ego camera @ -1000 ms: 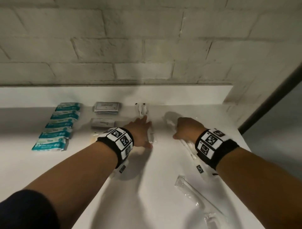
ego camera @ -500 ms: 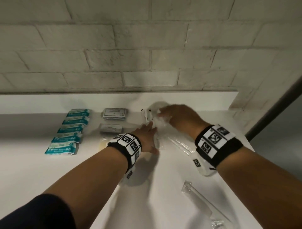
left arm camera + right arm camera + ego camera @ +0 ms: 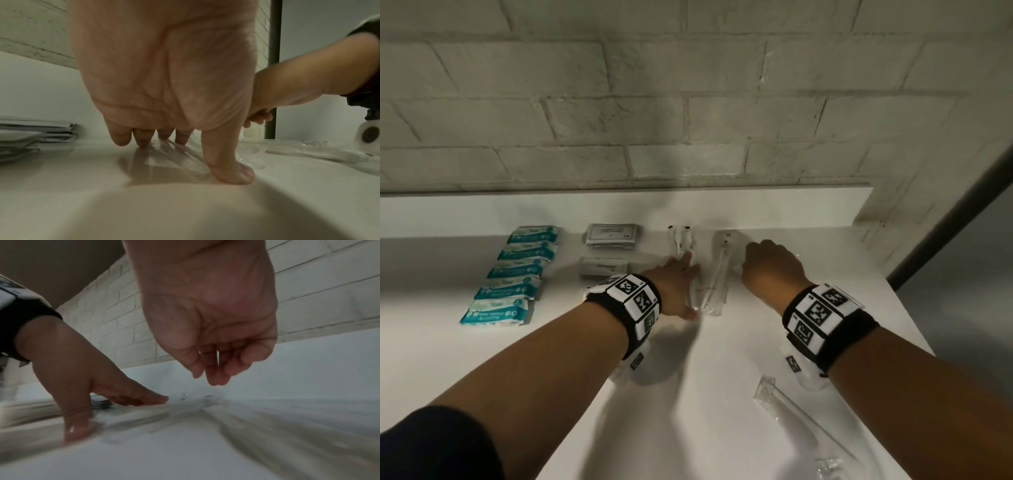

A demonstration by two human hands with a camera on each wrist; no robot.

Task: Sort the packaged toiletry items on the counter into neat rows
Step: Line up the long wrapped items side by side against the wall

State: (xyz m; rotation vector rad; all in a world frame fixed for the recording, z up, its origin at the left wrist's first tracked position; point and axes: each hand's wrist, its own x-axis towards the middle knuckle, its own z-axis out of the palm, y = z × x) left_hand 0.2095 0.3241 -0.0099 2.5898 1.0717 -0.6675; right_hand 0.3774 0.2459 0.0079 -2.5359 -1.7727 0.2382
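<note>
My left hand [image 3: 681, 284] lies flat with straight fingers on a clear-wrapped toothbrush packet [image 3: 174, 155] on the white counter [image 3: 688, 394]. A second clear-wrapped toothbrush [image 3: 717, 274] lies straight just right of that hand. My right hand [image 3: 770, 263] hovers to the right of it; in the right wrist view the right hand [image 3: 213, 369] has its fingers loosely curled and holds nothing. Another clear packet [image 3: 681, 240] lies at the back. A further clear packet [image 3: 801, 421] lies near the front right.
Several teal wipe packets [image 3: 517, 270] form a column at the left. Grey sachets [image 3: 613, 234] sit in a stack at the back, with another grey packet [image 3: 602, 267] in front of them. A brick wall [image 3: 688, 120] backs the counter. The counter's right edge [image 3: 907, 308] drops off.
My right hand carried a clear-wrapped toothbrush toward the back, laid it beside the left hand and let go, then drew off to the right. The left hand stayed pressed in place.
</note>
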